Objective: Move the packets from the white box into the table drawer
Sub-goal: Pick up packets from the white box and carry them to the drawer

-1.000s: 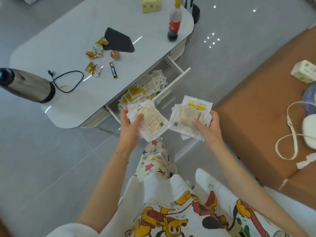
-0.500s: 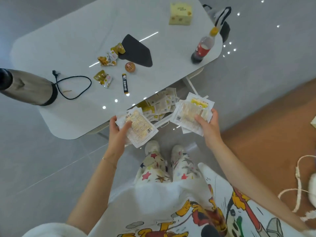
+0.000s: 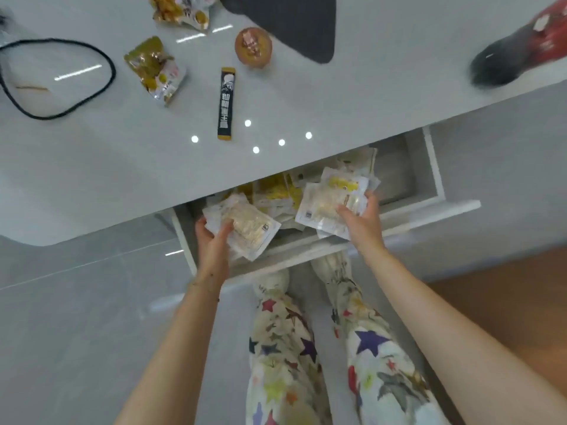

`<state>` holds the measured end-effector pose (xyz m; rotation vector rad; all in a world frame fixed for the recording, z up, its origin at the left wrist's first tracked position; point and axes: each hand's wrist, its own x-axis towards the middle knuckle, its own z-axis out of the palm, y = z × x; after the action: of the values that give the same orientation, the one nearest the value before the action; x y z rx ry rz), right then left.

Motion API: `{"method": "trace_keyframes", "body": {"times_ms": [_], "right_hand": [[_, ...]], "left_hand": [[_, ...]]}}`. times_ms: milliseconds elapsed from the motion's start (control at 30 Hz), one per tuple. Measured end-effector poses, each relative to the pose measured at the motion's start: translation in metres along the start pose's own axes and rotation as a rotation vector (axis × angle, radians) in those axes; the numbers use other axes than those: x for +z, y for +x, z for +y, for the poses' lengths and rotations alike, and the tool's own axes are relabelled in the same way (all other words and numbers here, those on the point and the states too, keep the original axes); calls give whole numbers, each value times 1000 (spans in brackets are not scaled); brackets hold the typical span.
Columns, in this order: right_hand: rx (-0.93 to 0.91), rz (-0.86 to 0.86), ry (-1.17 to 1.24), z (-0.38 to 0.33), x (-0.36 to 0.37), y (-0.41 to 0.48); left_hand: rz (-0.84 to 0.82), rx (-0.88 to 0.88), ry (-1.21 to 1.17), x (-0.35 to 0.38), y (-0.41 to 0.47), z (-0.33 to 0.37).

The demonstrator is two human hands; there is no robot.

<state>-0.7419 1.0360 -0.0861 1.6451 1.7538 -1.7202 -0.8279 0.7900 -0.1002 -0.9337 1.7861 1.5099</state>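
The white table drawer (image 3: 429, 210) stands pulled out under the table edge, with several yellow and white packets (image 3: 276, 191) lying inside. My left hand (image 3: 213, 240) grips a stack of clear packets (image 3: 248, 228) over the drawer's left end. My right hand (image 3: 360, 222) grips another stack of packets (image 3: 331, 200) over the drawer's middle. Both stacks hang just above the packets in the drawer. The white box is out of view.
On the grey table (image 3: 92, 167) lie a black stick sachet (image 3: 226, 102), snack packets (image 3: 156, 69), a round brown item (image 3: 253, 46), a black cord (image 3: 61, 78), a dark cloth (image 3: 291, 23) and a cola bottle (image 3: 515, 53) at the right edge. My legs stand below the drawer.
I have stepped up to the table and leaned in. Both hands carried their packet stacks forward from in front of the drawer to over it.
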Motion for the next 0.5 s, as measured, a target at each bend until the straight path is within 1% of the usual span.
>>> {"method": "trace_keyframes", "body": {"times_ms": [100,200,300,367,433,500], "right_hand": [[9,19,-65,11,21,44],[43,16,-129,20,32,69],[41,-11,-210,20,34,67],[34,-34,-241,19,31,58],[-37,-34,-294,6,24,40],[-175,-37,-409,-12,15,18]], "left_hand": [[107,28,-20,2,38,-25],[172,43,-24,-3,54,-43],[179,67,43,-9,47,-44],[157,89,144,-9,36,-42],[140,130,218,-10,17,-29],[124,172,272,-10,-4,-12]]}}
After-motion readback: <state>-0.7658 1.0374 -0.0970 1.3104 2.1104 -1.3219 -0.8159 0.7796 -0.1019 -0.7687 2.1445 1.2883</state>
